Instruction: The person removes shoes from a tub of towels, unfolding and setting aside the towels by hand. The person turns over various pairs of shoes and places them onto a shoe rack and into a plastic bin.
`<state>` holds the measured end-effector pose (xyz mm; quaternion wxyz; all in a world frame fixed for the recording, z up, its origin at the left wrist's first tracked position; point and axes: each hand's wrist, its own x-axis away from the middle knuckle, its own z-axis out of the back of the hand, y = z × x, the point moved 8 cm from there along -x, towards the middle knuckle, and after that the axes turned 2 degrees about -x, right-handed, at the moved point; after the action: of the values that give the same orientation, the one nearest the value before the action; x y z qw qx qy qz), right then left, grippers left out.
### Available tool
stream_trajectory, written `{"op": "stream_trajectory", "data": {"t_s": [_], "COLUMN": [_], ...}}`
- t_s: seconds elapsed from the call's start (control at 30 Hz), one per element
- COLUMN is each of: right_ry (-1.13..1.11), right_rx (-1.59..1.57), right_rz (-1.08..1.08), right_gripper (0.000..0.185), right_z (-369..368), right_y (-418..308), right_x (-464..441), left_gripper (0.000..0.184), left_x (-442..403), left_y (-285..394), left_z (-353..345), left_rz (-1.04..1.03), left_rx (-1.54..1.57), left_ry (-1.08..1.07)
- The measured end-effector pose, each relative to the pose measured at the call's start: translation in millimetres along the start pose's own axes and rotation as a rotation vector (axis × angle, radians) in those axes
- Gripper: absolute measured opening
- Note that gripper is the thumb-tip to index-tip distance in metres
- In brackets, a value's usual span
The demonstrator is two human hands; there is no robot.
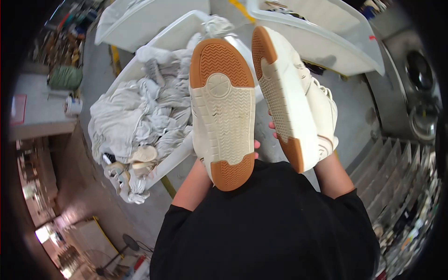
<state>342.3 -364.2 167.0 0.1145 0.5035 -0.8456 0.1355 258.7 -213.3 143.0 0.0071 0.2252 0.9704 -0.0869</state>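
Observation:
I hold up a pair of cream sneakers with cream and tan-brown soles. The left sneaker [231, 112] shows its whole sole to me, toe upward. My left hand [256, 148] grips it from behind; only some fingertips show past the sole's right edge, and the palm is hidden. The right sneaker [294, 107] is tilted, so its sole, white sidewall and laces show. My right hand [272, 128] is wrapped round it near the heel, with fingertips at the sole's left edge and the rest mostly hidden. The two sneakers are apart.
A white bin [175, 158] at the left is heaped with pale cloths [121, 121] and several shoes [145, 154]. Other white bins [322, 35] stand beyond. Metal machines with round doors [418, 70] and a slatted rack [387, 172] are at the right.

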Motion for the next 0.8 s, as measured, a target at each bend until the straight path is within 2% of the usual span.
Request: {"op": "stream_trajectory", "data": {"t_s": [0.03, 0.1, 0.13, 0.17, 0.2, 0.27, 0.33, 0.37, 0.47, 0.5, 0.53, 0.6, 0.67, 0.8], "right_ry": [-0.062, 0.087, 0.167, 0.277, 0.295, 0.433, 0.596, 0.624, 0.804, 0.918, 1.035, 1.161, 1.21, 1.353], "right_rx": [0.033, 0.13, 0.292, 0.458, 0.581, 0.746, 0.883, 0.938, 1.131, 1.274, 1.416, 1.318, 1.188, 1.12], "right_rz": [0.049, 0.362, 0.513, 0.653, 0.76, 0.963, 1.121, 1.222, 1.398, 1.448, 1.485, 1.54, 1.588, 1.656], "right_gripper": [0.073, 0.068, 0.063, 0.06, 0.056, 0.06, 0.066, 0.067, 0.066, 0.065, 0.063, 0.06, 0.06, 0.06], "right_z": [5, 71, 92, 113, 87, 98, 110, 117, 140, 139, 136, 153, 175, 205], "right_y": [-12, -51, -67, -81, -86, -101, -108, -110, -108, -107, -106, -102, -101, -95], "right_x": [25, 87, 129, 173, 214, 285, 354, 384, 457, 478, 495, 531, 567, 625], "left_gripper": [0.088, 0.081, 0.077, 0.07, 0.062, 0.052, 0.046, 0.057, 0.067, 0.071, 0.072, 0.073, 0.072, 0.068], "left_x": [-13, -37, -50, -68, -83, -108, -121, -134, -183, -197, -204, -229, -240, -260], "left_y": [-19, -52, -72, -92, -114, -155, -194, -222, -303, -337, -361, -418, -457, -517], "left_z": [5, 26, 37, 36, 39, 57, 79, 82, 86, 85, 91, 89, 87, 110], "left_rz": [0.039, 0.05, 0.058, 0.002, -0.053, -0.119, -0.133, -0.086, -0.177, -0.133, -0.082, -0.034, 0.001, 0.133], "left_rx": [-0.025, -0.276, -0.409, -0.555, -0.695, -0.866, -0.955, -1.001, -1.35, -1.381, -1.567, -1.488, -1.628, -1.755], "left_ry": [0.034, 0.309, 0.435, 0.312, 0.181, 0.154, 0.381, 0.452, 0.348, 0.254, 0.25, 0.029, 0.023, -0.086]}}
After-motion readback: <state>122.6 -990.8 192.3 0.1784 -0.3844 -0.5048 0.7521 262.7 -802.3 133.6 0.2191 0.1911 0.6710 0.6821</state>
